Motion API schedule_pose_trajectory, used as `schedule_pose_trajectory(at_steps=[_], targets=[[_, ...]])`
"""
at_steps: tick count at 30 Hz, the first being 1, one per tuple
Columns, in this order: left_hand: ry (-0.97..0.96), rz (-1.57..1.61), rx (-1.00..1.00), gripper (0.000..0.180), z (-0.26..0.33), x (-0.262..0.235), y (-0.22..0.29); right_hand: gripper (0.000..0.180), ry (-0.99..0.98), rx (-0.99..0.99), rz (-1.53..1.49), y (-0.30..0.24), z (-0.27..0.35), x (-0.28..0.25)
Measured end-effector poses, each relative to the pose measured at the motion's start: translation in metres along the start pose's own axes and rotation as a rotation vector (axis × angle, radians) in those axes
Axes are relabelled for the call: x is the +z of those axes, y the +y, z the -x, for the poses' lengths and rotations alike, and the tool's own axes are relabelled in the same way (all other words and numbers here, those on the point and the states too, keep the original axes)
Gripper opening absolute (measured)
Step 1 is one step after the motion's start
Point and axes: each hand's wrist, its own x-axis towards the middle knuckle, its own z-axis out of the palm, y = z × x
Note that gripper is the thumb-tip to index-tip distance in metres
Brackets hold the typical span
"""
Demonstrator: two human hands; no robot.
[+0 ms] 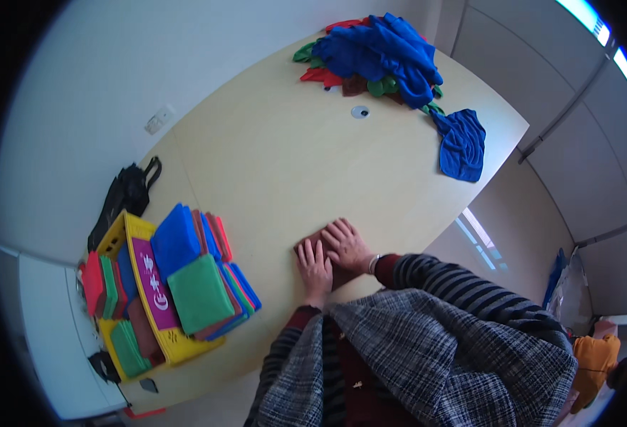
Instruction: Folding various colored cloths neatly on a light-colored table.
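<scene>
A folded brown cloth [340, 277] lies near the table's front edge, partly covered by both my hands. My left hand [315, 269] rests flat on its left part, fingers stretched out. Beside it, my right hand [349, 245] presses flat on the upper right part with the fingers spread. Neither hand grips the cloth. To the left stand stacks of folded cloths in blue, brown, red and green, with a green folded cloth [201, 295] on the nearer stack.
A yellow basket [141, 226] holding folded cloths stands at the left, with a black bag [124, 191] behind it. A loose heap of cloths, mostly blue [392, 53], lies at the far end. One crumpled blue cloth [462, 146] sits by the table's right edge.
</scene>
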Motion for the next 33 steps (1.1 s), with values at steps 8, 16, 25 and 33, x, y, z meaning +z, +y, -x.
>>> schedule_pose_trajectory(at_steps=[8,16,25,33], targets=[[-0.027,0.056,-0.079,0.064,0.035,-0.015,-0.03,0.058,0.041,0.33,0.032,0.024,0.015,-0.007],[-0.1,0.013,-0.057,0.068,0.09,-0.021,-0.055,0.059,0.105,0.057,0.113,-0.039,0.035,0.0],[-0.209,0.069,0.068,0.069,0.115,-0.045,-0.066,0.061,-0.117,-0.04,0.243,-0.07,0.045,0.009],[-0.168,0.19,0.014,0.061,0.115,-0.06,-0.068,0.059,-0.127,-0.06,0.213,-0.086,0.028,0.001]])
